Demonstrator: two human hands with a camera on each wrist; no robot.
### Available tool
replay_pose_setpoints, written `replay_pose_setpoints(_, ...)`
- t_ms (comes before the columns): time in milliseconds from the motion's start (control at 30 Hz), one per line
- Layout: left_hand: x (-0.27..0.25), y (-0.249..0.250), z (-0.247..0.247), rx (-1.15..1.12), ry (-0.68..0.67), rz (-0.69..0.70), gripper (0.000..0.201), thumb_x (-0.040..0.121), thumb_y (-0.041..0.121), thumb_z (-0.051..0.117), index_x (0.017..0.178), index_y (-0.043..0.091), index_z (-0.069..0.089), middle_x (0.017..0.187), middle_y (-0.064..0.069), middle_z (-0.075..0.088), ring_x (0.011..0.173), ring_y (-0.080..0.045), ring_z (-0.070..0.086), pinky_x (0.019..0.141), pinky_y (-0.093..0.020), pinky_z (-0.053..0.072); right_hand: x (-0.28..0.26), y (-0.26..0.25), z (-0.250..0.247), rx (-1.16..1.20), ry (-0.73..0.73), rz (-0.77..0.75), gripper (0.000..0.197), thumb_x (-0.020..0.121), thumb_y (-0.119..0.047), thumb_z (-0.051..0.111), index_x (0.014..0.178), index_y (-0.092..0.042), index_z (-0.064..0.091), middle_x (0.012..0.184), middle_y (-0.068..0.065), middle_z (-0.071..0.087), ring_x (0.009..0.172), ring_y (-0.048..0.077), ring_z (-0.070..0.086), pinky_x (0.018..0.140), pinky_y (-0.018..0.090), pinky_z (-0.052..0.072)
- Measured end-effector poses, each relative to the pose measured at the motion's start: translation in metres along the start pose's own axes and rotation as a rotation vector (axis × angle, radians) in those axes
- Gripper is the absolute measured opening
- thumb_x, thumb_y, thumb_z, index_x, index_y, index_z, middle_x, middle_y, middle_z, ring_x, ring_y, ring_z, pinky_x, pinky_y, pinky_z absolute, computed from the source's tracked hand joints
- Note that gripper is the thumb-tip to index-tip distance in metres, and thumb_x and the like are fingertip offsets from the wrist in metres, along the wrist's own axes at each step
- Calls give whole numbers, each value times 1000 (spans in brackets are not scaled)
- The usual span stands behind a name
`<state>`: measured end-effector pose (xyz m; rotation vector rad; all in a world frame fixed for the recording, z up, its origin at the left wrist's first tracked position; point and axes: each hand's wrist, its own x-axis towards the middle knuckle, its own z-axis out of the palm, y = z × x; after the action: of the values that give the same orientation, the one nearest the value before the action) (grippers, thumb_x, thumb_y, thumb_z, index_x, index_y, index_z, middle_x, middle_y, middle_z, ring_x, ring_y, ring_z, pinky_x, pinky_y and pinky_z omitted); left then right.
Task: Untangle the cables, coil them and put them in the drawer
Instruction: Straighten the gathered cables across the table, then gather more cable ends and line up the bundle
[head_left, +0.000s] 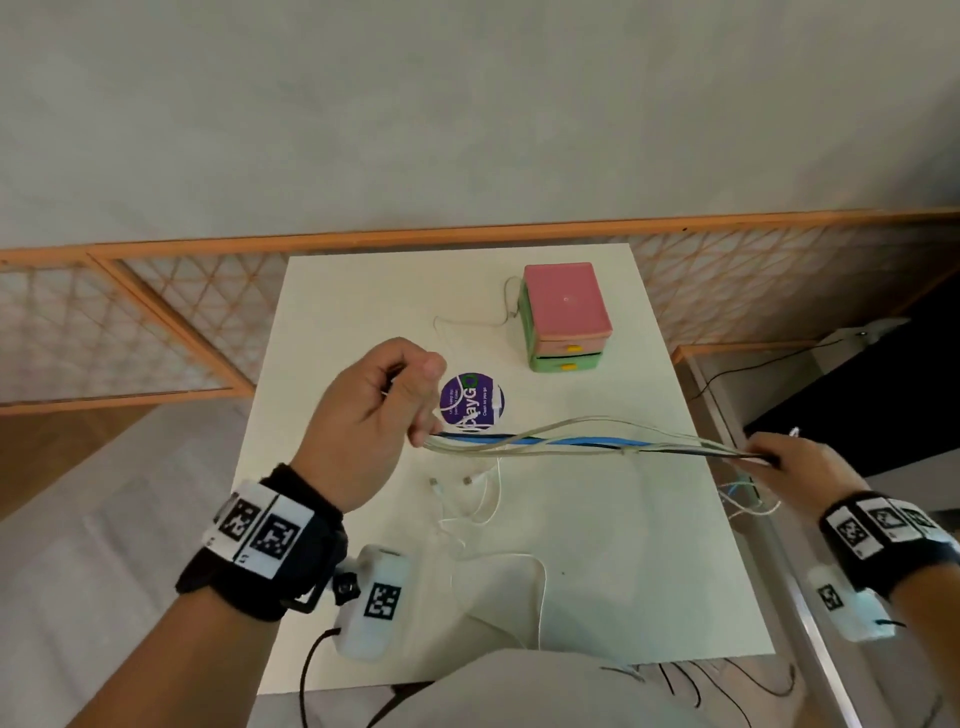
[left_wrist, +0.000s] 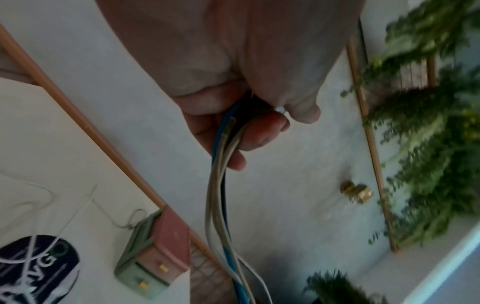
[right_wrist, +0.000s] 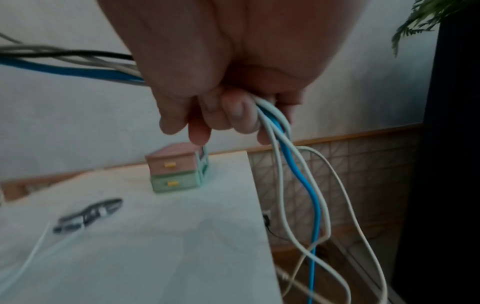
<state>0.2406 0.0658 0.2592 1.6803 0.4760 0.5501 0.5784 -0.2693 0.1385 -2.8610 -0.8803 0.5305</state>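
A bundle of cables (head_left: 571, 446), blue, black and several white, stretches taut above the white table (head_left: 623, 545) between my hands. My left hand (head_left: 384, 410) grips one end (left_wrist: 223, 144) in a fist over the table's left middle. My right hand (head_left: 779, 457) grips the other end past the table's right edge, and the loose tails (right_wrist: 306, 195) hang down from it. A thin white cable (head_left: 488, 499) lies slack on the table below the bundle. The small drawer unit (head_left: 566, 317), pink over green with yellow knobs, stands at the far right with both drawers closed.
A round purple sticker (head_left: 470, 401) lies on the table near my left hand. A thin wire (head_left: 478, 322) trails left of the drawer unit. An orange-framed lattice fence (head_left: 156, 322) runs behind the table; a dark cabinet (head_left: 883, 395) stands to the right.
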Motion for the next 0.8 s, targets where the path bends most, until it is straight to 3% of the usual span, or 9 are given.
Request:
replay_pose_setpoints(133,2,-17,19,94,-60,-51,29,101,50,51,82,28,56,60,4,52,55,-12,57,83,-58,62,-5,4,36,-96,-247,9,24,99,-46,60,82,-29,58,72,-8,68,71,10,68,68,29,56)
replay_pose_setpoints(233,-1,-24,24,95,-57,-96,34,101,46,53,86,17,56,60,6,51,54,-13,55,85,-56,62,-12,-9,68,-193,-477,-42,23,93,-59,59,95,-37,57,94,-12,68,83,10,62,75,24,47)
replay_pose_setpoints(300,-5,-28,22,107,-49,-132,36,100,49,54,86,16,57,61,6,51,54,-12,55,85,-57,61,-16,-20,82,-209,-552,-89,50,82,-75,62,119,-44,54,116,-17,63,99,6,56,96,29,41)
replay_pose_setpoints(367,-12,-33,18,127,-39,-157,33,97,54,55,82,24,56,61,6,52,54,-13,55,84,-57,61,-14,-36,87,-56,-527,-120,75,64,-93,57,127,-53,47,123,-21,58,110,2,56,108,34,40)
replay_pose_setpoints(400,-15,-34,16,135,-30,-163,31,96,55,55,79,28,56,61,6,51,54,-13,54,83,-56,61,-11,-50,86,38,-509,-136,70,69,-87,60,128,-53,47,126,-19,57,113,2,57,108,33,42)
replay_pose_setpoints(467,-23,-36,11,162,-11,-166,28,95,56,54,77,34,55,60,6,51,54,-13,52,78,-51,62,-3,-82,87,173,-427,-200,37,92,-48,67,127,-42,57,130,-9,60,110,7,60,102,27,46)
replay_pose_setpoints(533,-31,-37,5,207,8,-167,28,97,55,54,77,35,55,60,6,51,55,-11,51,73,-45,61,11,-124,93,229,-310,-280,25,101,-27,57,125,-29,66,127,-2,62,104,11,62,96,23,45)
replay_pose_setpoints(667,-44,-35,-5,264,53,-231,36,103,52,56,82,23,55,62,5,50,55,-8,51,75,-53,59,38,-205,124,23,-347,-439,37,108,-29,39,136,-23,62,132,6,57,118,26,62,104,36,47)
replay_pose_setpoints(800,-58,-36,-10,324,64,-263,34,97,57,53,80,27,56,61,4,51,57,-8,54,75,-52,57,49,-252,153,-328,-332,-554,37,100,-18,45,135,-19,56,131,10,48,115,33,60,98,46,52)
